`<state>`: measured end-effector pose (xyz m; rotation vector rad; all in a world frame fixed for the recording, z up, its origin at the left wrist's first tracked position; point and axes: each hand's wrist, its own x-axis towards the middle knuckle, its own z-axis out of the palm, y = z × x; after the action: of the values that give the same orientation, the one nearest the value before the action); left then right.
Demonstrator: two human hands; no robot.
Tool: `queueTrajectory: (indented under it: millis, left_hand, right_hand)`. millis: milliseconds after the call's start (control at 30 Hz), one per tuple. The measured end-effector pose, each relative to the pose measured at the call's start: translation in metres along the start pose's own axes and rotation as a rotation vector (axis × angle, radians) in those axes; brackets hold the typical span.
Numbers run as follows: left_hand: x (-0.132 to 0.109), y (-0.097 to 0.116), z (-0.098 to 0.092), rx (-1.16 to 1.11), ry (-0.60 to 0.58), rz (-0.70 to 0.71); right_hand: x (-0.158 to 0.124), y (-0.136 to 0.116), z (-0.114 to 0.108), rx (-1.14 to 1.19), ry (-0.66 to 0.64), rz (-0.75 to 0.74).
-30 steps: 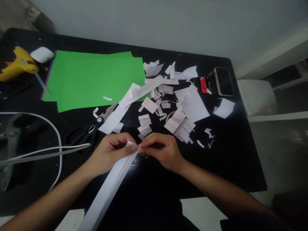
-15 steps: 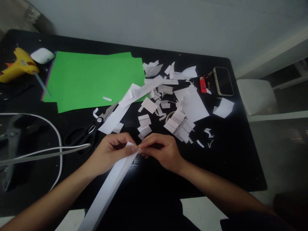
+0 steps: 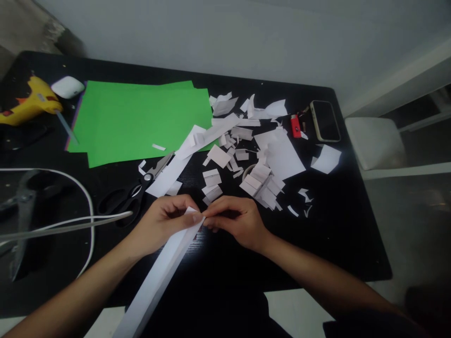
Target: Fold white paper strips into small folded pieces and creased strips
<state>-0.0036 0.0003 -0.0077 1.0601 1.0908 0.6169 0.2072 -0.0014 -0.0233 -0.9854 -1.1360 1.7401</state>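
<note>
A long folded white paper strip (image 3: 158, 277) runs from the bottom edge up to my hands. My left hand (image 3: 169, 223) grips its upper end, thumb on top. Fingers pinched, my right hand (image 3: 237, 220) meets the strip's tip beside the left thumb; whatever lies between those fingertips is hidden. Just left of my left hand lie black-handled scissors (image 3: 147, 177), their blades beside another white strip (image 3: 172, 173). Small folded paper pieces (image 3: 212, 177) rest beyond my hands.
Green sheets (image 3: 144, 119) cover the back left, near a yellow glue gun (image 3: 38, 102) and white cables (image 3: 86, 197). Paper scraps (image 3: 282, 152), a red lighter (image 3: 295, 126) and a phone (image 3: 325, 121) are on the right of the black table (image 3: 338, 234).
The view has shifted slightly, so things at the left appear a little lower and further right. Both hands keep nearly the same pose on the paper strip.
</note>
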Motion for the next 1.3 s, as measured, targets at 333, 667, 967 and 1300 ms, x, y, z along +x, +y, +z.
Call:
queueTrajectory:
  millis: [333, 667, 967, 1300]
  left_hand:
    - [0.0019, -0.0003, 0.0009, 0.017, -0.007, 0.015]
    - [0.0015, 0.0004, 0.0021, 0.034, 0.004, 0.073]
    - [0.0013, 0.0011, 0.002, 0.052, 0.019, 0.084]
    - [0.0021, 0.0002, 0.0023, 0.034, 0.044, 0.074]
  right_hand:
    - [0.0003, 0.0027, 0.0001, 0.01, 0.006, -0.014]
    - [0.0004, -0.0004, -0.0008, 0.017, -0.001, 0.001]
    - [0.0002, -0.0022, 0.0005, -0.022, 0.011, 0.029]
    - [-0.0004, -0.0037, -0.0002, 0.038, -0.028, 0.054]
